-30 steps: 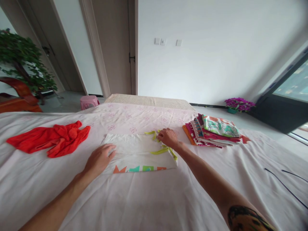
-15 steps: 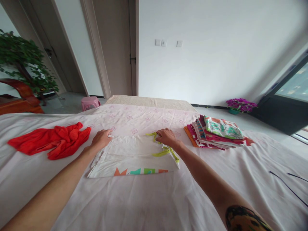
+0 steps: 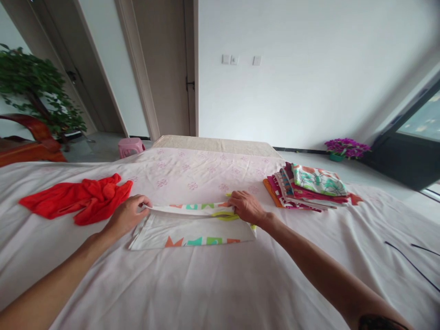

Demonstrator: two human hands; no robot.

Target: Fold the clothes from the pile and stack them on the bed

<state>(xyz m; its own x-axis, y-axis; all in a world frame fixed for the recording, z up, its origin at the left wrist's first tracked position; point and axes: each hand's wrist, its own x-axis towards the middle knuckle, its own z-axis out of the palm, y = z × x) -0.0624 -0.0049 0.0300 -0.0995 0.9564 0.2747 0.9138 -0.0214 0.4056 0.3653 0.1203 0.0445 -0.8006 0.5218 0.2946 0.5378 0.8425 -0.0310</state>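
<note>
A white cloth (image 3: 185, 229) with coloured triangles along its edges and yellow-green ties lies on the bed in front of me. My left hand (image 3: 128, 214) pinches the cloth's far left corner. My right hand (image 3: 246, 207) grips its far right corner, over the yellow-green ties. The far edge is lifted and folded toward me, so its coloured band shows on top, a little above the near band.
A crumpled red cloth (image 3: 80, 199) lies to the left on the pale bed sheet (image 3: 220, 284). A stack of folded colourful cloths (image 3: 307, 185) sits to the right. A pink stool (image 3: 129, 146), a green plant (image 3: 32, 91), a door and purple flowers (image 3: 345, 147) stand beyond the bed. Thin black cords (image 3: 410, 263) lie at the right.
My left hand moved from the near left of the cloth to its far left corner. Both hands closed on the far edge and pulled it up and toward me, folding the cloth.
</note>
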